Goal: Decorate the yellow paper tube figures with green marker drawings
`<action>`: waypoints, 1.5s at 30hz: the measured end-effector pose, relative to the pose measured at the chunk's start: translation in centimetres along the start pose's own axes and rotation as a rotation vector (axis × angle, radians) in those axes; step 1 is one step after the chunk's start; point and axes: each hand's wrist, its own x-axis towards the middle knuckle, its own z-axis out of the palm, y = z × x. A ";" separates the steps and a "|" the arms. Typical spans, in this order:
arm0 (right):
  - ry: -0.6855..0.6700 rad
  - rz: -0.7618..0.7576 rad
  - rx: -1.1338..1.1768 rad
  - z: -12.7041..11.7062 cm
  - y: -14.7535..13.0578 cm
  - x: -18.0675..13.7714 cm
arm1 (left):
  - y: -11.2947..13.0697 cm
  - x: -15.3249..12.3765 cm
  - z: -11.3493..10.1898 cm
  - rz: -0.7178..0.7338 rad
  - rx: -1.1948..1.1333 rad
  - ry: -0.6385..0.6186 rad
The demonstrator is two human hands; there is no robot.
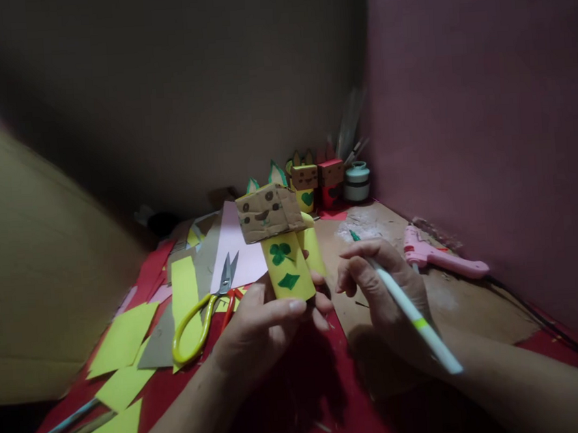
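In my left hand [270, 315] is a cardboard figure [272, 214] with a boxy brown head, a drawn animal face and pointed ears edged in green. Its yellow paper body carries a green clover shape above a green diamond shape. The thumb presses the front near the bottom, with fingers around the far side. My right hand [386, 282] grips a white marker [417, 320] like a pen. The green tip points up and away, apart from the figure. Scissors [211, 313] with yellow and red handles lie left of my left hand, blades partly open.
Yellow paper pieces [123, 338] and pink paper [236, 246] cover the left side of the red cloth. Two similar figures [306, 179] and a pale jar [357, 181] stand at the back. A pink glue gun [438, 256] with a black cord rests on cardboard at right.
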 end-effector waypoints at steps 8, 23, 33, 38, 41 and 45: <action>-0.096 0.028 -0.010 -0.4 -0.6 0.4 | 0.3 0.2 0.0 -0.001 0.049 0.041; 0.085 -0.014 -0.106 -1.9 1.4 2.4 | 0.5 1.4 -1.7 0.005 0.077 0.082; -0.016 0.015 -0.155 -0.4 1.0 5.4 | 0.6 5.4 -4.0 0.067 0.140 0.159; -0.070 0.042 -0.243 -1.0 2.8 4.6 | 0.2 5.2 -4.2 0.071 0.157 0.205; -0.083 0.014 -0.279 -1.7 4.2 3.7 | 0.1 5.1 -4.3 0.071 0.169 0.225; -0.105 -0.028 -0.311 -2.0 4.7 2.9 | 0.0 5.0 -4.2 0.066 0.189 0.242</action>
